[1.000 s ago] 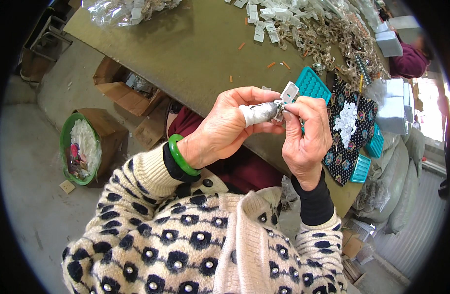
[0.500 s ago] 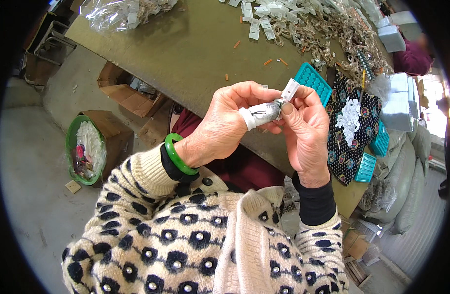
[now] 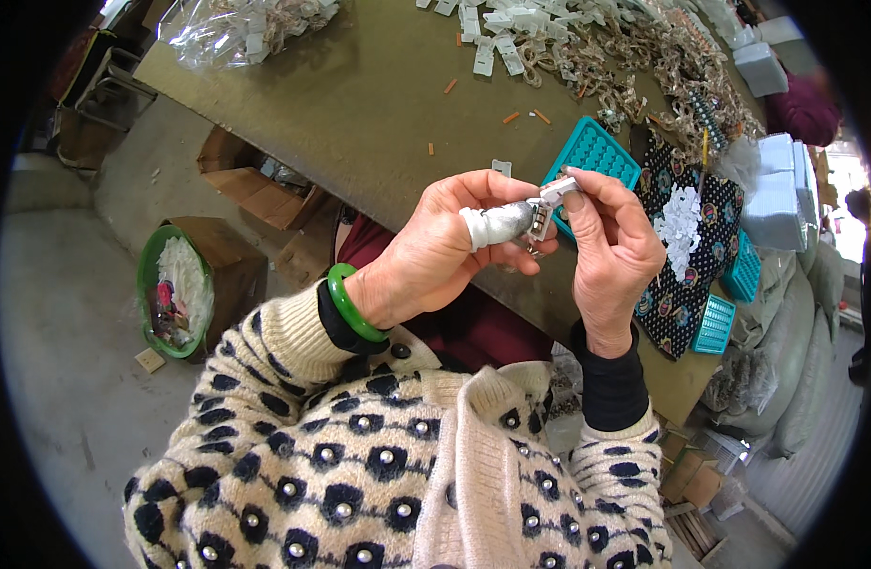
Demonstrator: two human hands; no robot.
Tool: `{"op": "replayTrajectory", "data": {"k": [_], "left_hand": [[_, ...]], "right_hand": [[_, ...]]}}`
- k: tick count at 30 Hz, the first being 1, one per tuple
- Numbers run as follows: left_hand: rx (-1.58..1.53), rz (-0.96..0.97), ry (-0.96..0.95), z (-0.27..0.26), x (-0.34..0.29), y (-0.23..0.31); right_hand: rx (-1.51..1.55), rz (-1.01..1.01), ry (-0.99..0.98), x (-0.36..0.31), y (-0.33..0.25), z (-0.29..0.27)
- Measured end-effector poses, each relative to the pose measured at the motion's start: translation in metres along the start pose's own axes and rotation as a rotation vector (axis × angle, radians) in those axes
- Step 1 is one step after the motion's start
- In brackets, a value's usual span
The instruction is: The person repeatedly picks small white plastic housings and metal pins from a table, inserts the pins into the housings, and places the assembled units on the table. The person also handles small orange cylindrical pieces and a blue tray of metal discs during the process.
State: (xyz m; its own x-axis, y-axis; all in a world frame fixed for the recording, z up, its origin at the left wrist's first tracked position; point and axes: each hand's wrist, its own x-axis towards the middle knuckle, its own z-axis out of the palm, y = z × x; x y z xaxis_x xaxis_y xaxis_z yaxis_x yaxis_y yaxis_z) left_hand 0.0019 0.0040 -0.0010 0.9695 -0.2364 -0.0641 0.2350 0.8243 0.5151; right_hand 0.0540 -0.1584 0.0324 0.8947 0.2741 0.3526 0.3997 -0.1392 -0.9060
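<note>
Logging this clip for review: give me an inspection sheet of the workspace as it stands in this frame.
Surface: olive-brown worktable, bare in the middle.
Job's things: small white card tag with a metal piece, pinched between both hands above the table edge.
Clutter: teal plastic grid tray; black patterned cloth with white bits; heap of tags and chains; clear plastic bag.
Hands: left hand, forefinger wrapped in white tape; right hand.
Cables: nothing seen.
Surroundings: green bin, cardboard boxes on the floor.
</note>
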Motion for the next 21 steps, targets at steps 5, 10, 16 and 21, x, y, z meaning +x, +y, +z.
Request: {"op": "replayTrajectory", "data": {"k": [5,10,16,21], "left_hand": [[-0.09,-0.065,0.005,0.0,-0.002,0.002],[0.002,0.042,0.012,0.003,-0.005,0.0],[0.106,0.187,0.084,0.001,-0.009,-0.006],[-0.099,0.122,0.075,-0.006,-0.009,-0.003]], "right_hand": [[-0.069,-0.125,0.041,-0.004,-0.002,0.005],[-0.032,0.036,0.105,-0.012,-0.009,0.012],[-0.219,-0.472,0.01,-0.001,0.001,0.022],[-0.044,-0.278,-0.128,-0.01,-0.003,0.025]]}}
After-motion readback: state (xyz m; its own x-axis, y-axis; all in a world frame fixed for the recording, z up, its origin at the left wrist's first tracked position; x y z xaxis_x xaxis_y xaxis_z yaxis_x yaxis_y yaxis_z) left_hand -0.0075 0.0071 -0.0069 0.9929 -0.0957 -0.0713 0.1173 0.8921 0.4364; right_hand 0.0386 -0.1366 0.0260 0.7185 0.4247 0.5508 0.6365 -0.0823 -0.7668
